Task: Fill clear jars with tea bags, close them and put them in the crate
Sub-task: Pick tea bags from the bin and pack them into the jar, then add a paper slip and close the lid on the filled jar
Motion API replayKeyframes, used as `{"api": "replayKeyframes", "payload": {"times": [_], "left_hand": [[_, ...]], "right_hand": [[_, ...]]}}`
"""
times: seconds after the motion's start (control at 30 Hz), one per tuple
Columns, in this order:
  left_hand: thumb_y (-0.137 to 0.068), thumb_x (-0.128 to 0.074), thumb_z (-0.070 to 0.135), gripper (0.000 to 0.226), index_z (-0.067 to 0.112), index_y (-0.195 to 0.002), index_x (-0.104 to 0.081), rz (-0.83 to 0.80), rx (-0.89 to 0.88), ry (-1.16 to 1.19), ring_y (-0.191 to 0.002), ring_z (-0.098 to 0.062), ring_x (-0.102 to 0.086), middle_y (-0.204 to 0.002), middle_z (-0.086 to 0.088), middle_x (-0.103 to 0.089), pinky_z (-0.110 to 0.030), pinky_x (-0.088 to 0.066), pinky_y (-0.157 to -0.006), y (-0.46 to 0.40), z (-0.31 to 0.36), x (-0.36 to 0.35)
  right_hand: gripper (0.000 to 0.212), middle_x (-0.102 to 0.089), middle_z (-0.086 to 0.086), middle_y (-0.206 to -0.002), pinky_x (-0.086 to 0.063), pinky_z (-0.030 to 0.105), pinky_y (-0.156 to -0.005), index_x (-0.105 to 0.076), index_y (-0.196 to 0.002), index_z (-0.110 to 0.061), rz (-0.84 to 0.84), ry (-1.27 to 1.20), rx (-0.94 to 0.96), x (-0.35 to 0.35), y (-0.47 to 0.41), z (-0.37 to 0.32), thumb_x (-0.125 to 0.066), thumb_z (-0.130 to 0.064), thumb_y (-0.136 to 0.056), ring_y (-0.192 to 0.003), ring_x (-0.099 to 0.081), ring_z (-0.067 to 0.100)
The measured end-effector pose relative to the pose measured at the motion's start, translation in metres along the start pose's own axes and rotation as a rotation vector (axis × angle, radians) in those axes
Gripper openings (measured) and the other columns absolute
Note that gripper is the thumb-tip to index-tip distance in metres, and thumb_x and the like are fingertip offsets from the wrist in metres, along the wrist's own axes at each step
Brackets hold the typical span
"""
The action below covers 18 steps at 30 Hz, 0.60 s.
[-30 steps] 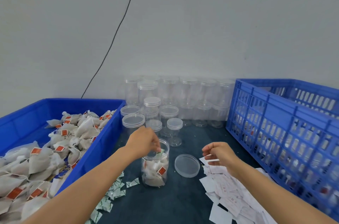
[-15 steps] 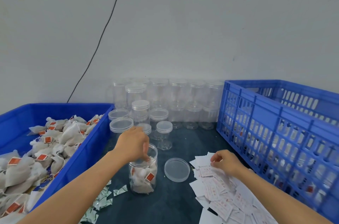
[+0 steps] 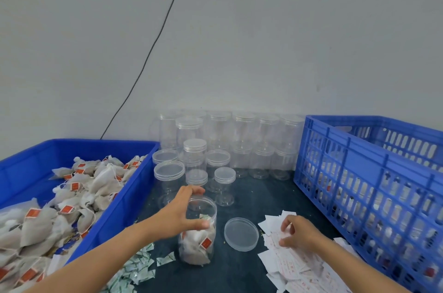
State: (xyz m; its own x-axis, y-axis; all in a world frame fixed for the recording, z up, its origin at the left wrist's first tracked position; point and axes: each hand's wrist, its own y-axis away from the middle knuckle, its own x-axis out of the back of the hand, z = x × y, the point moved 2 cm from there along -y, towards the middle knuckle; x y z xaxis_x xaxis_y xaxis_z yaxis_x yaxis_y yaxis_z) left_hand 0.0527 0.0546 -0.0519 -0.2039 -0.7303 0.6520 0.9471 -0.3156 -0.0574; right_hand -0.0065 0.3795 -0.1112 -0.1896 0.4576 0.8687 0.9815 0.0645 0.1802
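My left hand (image 3: 182,212): thumb and fingers curled round the open jar (image 3: 197,232), gripping it near the rim. Jar upright on the dark mat, roughly half full of tea bags (image 3: 196,243). My right hand (image 3: 299,232): fingertips pinching 1 slip from the paper slips (image 3: 294,266). Loose lid (image 3: 241,234) lies flat between jar and slips. Judgement: slip goes in next. Keep the jar steady, drop the slip flat against the wall, then seat the lid squarely before twisting. Slatted crate (image 3: 359,172) waits right; tea-bag bin (image 3: 134,199) left.
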Motion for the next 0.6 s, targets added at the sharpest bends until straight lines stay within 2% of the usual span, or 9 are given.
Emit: {"api": "replayKeyframes", "payload": {"times": [0.1,0.17,0.27,0.4,0.47,0.53,0.6], "left_hand": [[-0.067,-0.086,0.044,0.096,0.031,-0.139,-0.024,-0.016,-0.038,-0.117,-0.131,-0.002,-0.036,-0.141,0.014,-0.028,-0.022,-0.033,-0.111,0.000,-0.002,0.001],[-0.066,-0.087,0.044,0.098,0.030,-0.140,-0.024,0.007,-0.064,-0.188,-0.128,-0.001,-0.038,-0.139,0.015,-0.028,-0.017,-0.034,-0.107,0.000,-0.002,0.000],[-0.067,-0.087,0.041,0.097,0.030,-0.140,-0.024,0.034,-0.081,-0.191,-0.127,-0.004,-0.042,-0.139,0.013,-0.029,-0.017,-0.037,-0.105,0.000,-0.004,-0.003],[-0.067,-0.087,0.040,0.097,0.031,-0.140,-0.023,0.053,-0.091,-0.169,-0.127,-0.006,-0.043,-0.140,0.012,-0.029,-0.018,-0.038,-0.104,-0.001,-0.005,-0.003],[-0.067,-0.087,0.039,0.097,0.030,-0.140,-0.023,0.062,-0.094,-0.162,-0.127,-0.006,-0.044,-0.140,0.012,-0.029,-0.019,-0.039,-0.104,-0.001,-0.005,-0.003],[-0.068,-0.087,0.037,0.097,0.030,-0.140,-0.023,0.078,-0.100,-0.151,-0.127,-0.007,-0.044,-0.140,0.012,-0.029,-0.017,-0.039,-0.103,0.000,-0.005,-0.004],[-0.066,-0.089,0.034,0.099,0.032,-0.139,-0.023,0.102,-0.105,-0.110,-0.126,-0.009,-0.046,-0.139,0.011,-0.027,-0.017,-0.040,-0.101,0.001,-0.006,-0.005]], "right_hand": [[0.036,-0.048,-0.009,-0.097,-0.040,0.019,-0.074,-0.055,-0.104,-0.023,-0.031,0.071,-0.005,-0.001,0.000,-0.003,-0.078,-0.035,-0.078,-0.089,-0.049,0.008],[0.027,-0.050,-0.010,-0.095,-0.041,0.020,-0.079,-0.056,-0.096,-0.023,-0.068,0.109,-0.025,0.001,0.000,-0.007,-0.076,-0.035,-0.081,-0.089,-0.050,0.008],[0.021,-0.058,-0.010,-0.084,-0.043,0.018,-0.071,-0.057,-0.075,-0.023,-0.110,0.081,-0.036,0.002,-0.001,-0.010,-0.077,-0.028,-0.081,-0.075,-0.052,0.003],[0.025,-0.051,-0.010,-0.091,-0.040,0.019,-0.075,-0.059,-0.087,-0.022,-0.030,0.016,-0.001,0.002,-0.002,-0.011,-0.081,-0.019,-0.076,-0.084,-0.049,0.006],[0.028,-0.051,-0.008,-0.091,-0.040,0.019,-0.069,-0.060,-0.091,-0.022,0.008,0.008,0.016,0.004,-0.001,-0.013,-0.082,-0.015,-0.074,-0.080,-0.049,0.005],[0.027,-0.051,-0.010,-0.084,-0.037,0.017,-0.060,-0.060,-0.088,-0.024,0.038,0.043,0.051,0.007,-0.001,-0.018,-0.081,-0.014,-0.075,-0.072,-0.048,0.002],[0.020,-0.054,-0.014,-0.078,-0.035,0.017,-0.058,-0.062,-0.081,-0.025,0.083,0.120,0.103,0.013,-0.001,-0.027,-0.080,-0.018,-0.077,-0.068,-0.049,-0.001]]}}
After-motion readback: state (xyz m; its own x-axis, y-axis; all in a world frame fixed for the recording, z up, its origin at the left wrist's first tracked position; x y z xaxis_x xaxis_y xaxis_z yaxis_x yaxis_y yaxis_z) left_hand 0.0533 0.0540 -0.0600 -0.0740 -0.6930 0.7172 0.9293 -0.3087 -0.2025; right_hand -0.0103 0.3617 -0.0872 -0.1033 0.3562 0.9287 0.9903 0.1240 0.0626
